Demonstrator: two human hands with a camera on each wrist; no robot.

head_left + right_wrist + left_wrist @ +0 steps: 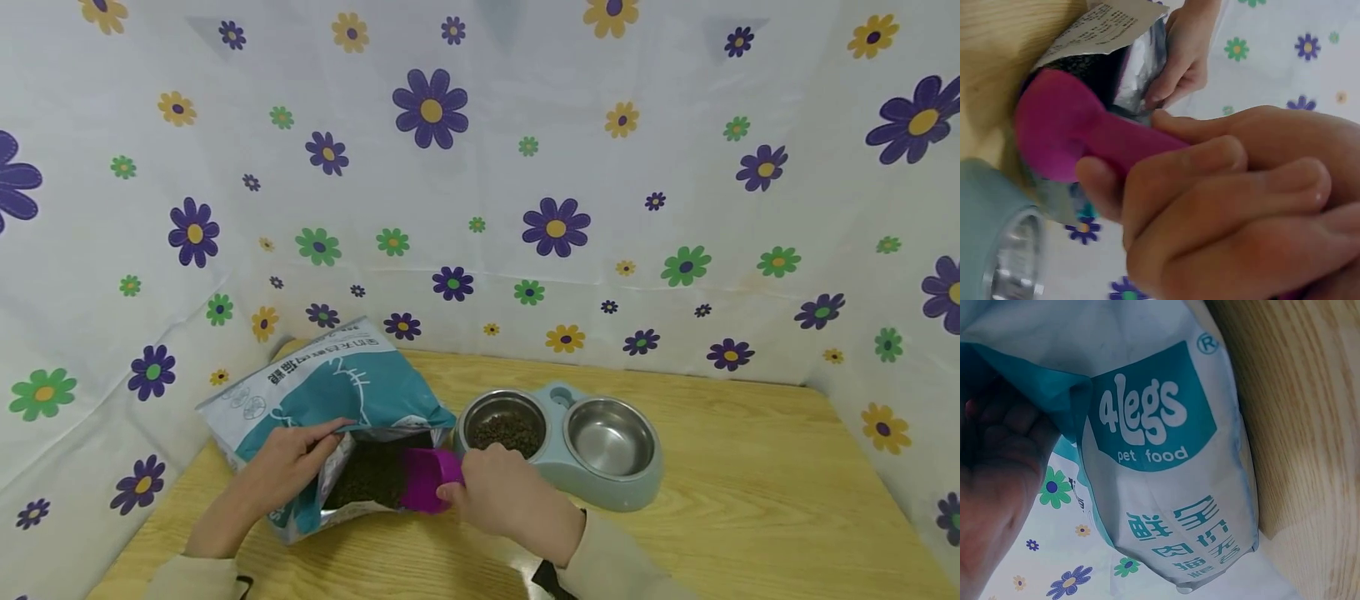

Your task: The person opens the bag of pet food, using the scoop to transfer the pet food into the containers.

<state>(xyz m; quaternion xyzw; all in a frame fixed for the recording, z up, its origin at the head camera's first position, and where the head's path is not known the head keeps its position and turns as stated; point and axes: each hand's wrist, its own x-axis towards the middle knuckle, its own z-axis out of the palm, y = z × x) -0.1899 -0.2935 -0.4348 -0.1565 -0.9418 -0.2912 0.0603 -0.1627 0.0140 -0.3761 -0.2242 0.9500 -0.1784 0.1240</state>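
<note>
A white and teal pet food bag [397,379] lies on its side at the left, its mouth toward me and dark kibble [367,475] inside. My left hand [281,467] grips the rim of the mouth at its left side; in the left wrist view, the fingers [1010,419] reach under the teal edge. With curled fingers, my right hand [510,500] holds a magenta scoop [423,479] by its handle. The scoop's head is at the bag's mouth; its contents cannot be made out. The right wrist view shows the scoop [1054,125] from behind.
Just right of the bag stands a light blue double feeder [555,454]. Its left steel bowl [480,406] has brown kibble in it, the right steel bowl [611,442] shows a bare bottom. A flowered white cloth [487,183] hangs behind the wooden table [765,492].
</note>
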